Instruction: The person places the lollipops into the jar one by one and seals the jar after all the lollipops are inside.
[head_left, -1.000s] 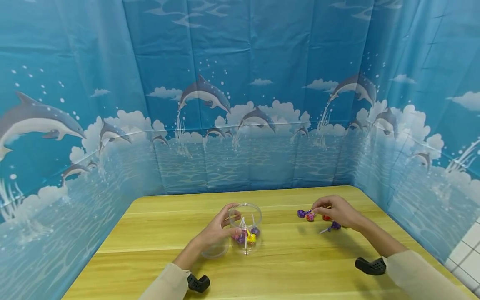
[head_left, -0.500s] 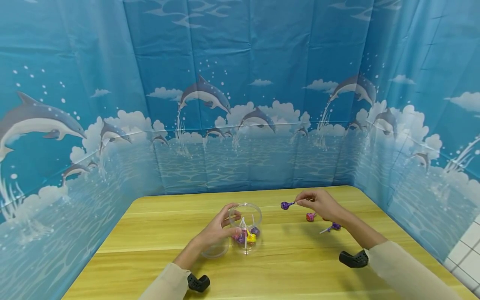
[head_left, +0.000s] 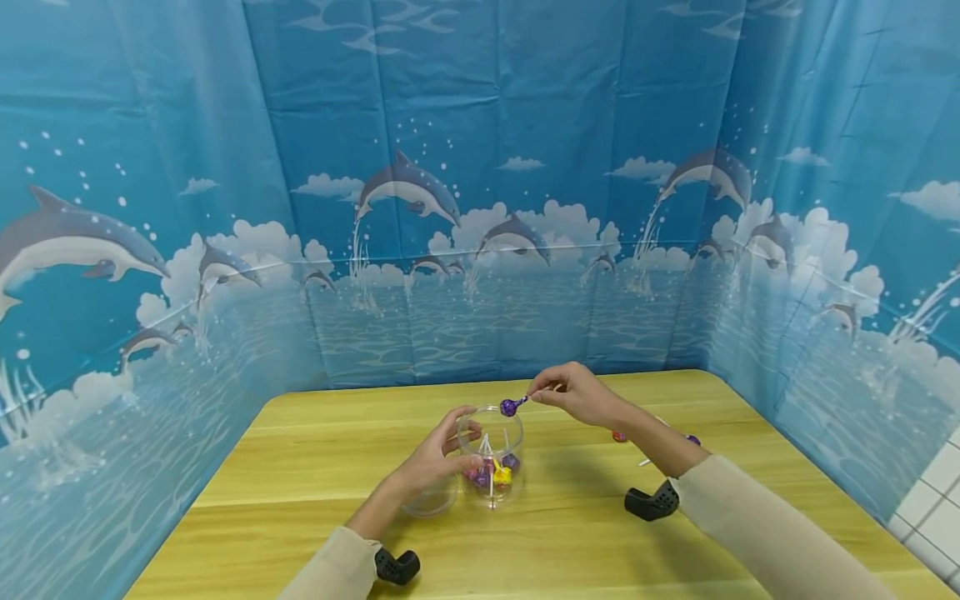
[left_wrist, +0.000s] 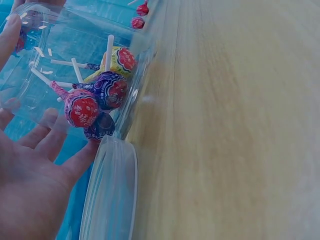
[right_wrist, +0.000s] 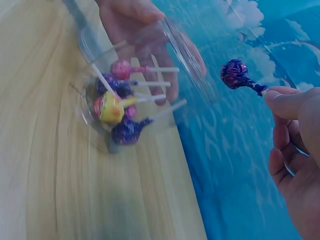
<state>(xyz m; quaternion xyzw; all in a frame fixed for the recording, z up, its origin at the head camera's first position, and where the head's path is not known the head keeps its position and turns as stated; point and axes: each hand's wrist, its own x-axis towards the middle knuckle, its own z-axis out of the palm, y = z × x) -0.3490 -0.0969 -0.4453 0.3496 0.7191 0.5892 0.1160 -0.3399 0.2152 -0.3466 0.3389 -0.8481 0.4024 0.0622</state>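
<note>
Purple lollipop (head_left: 510, 407) pinched by its stick in right hand (head_left: 576, 392), frame centre, head just over clear jar (head_left: 492, 454) rim | left hand (head_left: 431, 465) fingers curled round jar, likely steadying it on tabletop (head_left: 300, 467)

Wooden table (head_left: 585, 542) with clear jar (head_left: 492, 454), lid (head_left: 432, 502), loose lollipops (head_left: 619, 436).

Jar (head_left: 492, 454) mouth open above; sticks (head_left: 486, 446) crowd inside.

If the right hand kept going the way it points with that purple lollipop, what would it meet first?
Probably the open rim of the clear jar: the right hand holds the purple lollipop head-first just above it, leftward. The left hand steadies the jar. Depth is uncertain.
</note>
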